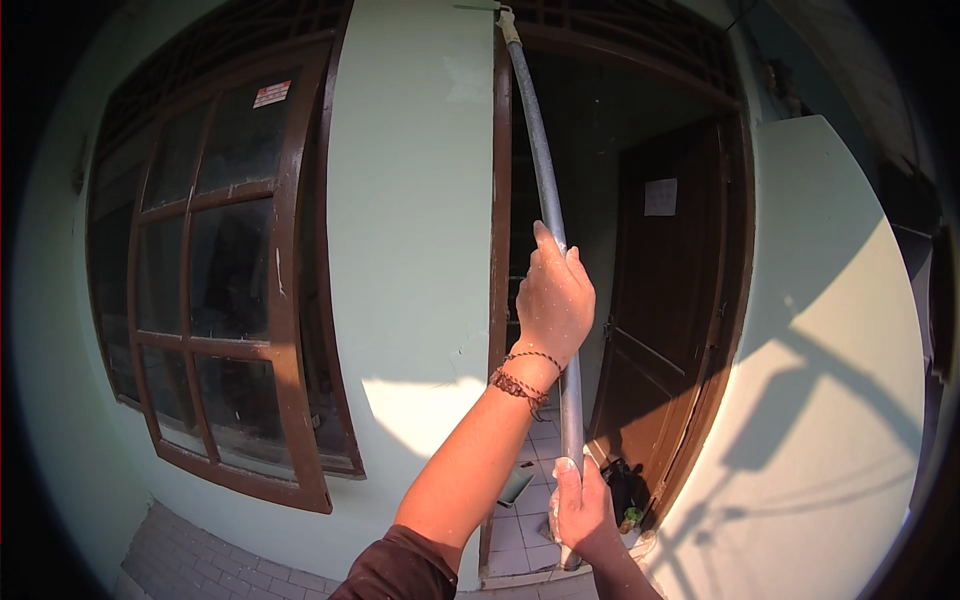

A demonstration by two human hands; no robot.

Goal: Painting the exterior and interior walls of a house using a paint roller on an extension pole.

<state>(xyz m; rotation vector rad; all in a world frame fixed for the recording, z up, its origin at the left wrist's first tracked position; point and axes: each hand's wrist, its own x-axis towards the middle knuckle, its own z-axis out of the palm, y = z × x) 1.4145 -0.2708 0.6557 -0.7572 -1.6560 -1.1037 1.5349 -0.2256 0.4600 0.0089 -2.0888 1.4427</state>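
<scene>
Exterior of a house. A pale green plastered wall [410,200] is lit by low sunlight, and shadows are cast across its right portion [830,400]. At left, a dark brown wooden multi-pane window [230,280] is set in the wall. At centre, a brown door frame [500,250] encloses an open wooden door [665,330]. White floor tiles [525,500] are seen inside, grey paving [200,560] outside.
</scene>
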